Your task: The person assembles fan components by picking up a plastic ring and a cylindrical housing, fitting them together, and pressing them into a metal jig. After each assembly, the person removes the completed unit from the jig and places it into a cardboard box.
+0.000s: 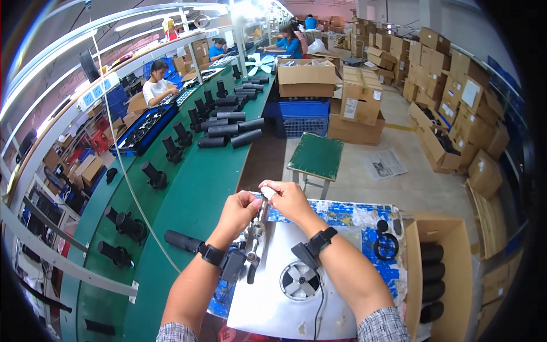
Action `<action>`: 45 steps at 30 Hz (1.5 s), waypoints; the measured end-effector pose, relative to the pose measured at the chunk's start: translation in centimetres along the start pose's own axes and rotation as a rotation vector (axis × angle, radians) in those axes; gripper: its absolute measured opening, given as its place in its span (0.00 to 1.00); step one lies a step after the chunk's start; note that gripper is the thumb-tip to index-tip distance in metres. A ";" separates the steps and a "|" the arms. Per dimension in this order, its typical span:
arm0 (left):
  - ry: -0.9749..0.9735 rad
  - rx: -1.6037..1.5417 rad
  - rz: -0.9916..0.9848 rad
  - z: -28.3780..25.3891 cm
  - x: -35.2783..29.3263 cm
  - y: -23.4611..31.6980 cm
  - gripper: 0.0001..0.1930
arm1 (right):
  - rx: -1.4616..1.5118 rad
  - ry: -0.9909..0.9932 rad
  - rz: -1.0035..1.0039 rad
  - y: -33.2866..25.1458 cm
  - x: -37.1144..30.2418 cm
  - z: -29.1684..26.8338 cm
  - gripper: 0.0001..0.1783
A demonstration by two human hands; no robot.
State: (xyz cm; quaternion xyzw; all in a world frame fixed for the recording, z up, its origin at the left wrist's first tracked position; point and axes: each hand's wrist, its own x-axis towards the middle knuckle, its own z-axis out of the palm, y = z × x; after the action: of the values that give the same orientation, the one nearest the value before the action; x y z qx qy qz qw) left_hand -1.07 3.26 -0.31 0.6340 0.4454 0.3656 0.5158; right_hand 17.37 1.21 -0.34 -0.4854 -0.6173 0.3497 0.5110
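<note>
My left hand (pixel 240 212) is closed in a pinch, its fingertips against the upper part of a slim metal clamp-like fixture (pixel 257 231). Just right of it, my right hand (pixel 289 200) curls its fingers around the far end of the same fixture. A small pale piece (pixel 268 192) shows at its fingertips, too small to name. The fixture stands at the far left edge of a silver metal plate (pixel 259 308). Set into this plate is a round opening with a four-armed grey part (pixel 301 281). A black cable runs from it toward me.
Left is a green conveyor (pixel 196 199) with black tubes and flanged black parts (pixel 152 174). A black cylinder (pixel 183 240) lies beside my left wrist. A carton (pixel 456 251) holding black cylinders stands right. Ahead is a green-topped stool (pixel 317 155); people work farther along the line.
</note>
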 end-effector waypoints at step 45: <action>-0.433 -1.583 0.218 -0.3 -41.7 2.8 0.53 | -0.121 0.212 0.394 -15.2 -47.3 4.7 0.09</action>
State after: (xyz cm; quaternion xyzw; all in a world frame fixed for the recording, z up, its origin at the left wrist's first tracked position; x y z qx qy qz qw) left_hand -14.87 -36.14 2.34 0.1792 -0.1168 0.4889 0.8457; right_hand 9.43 -48.06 -1.09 -0.6601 -0.4734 0.3521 0.4650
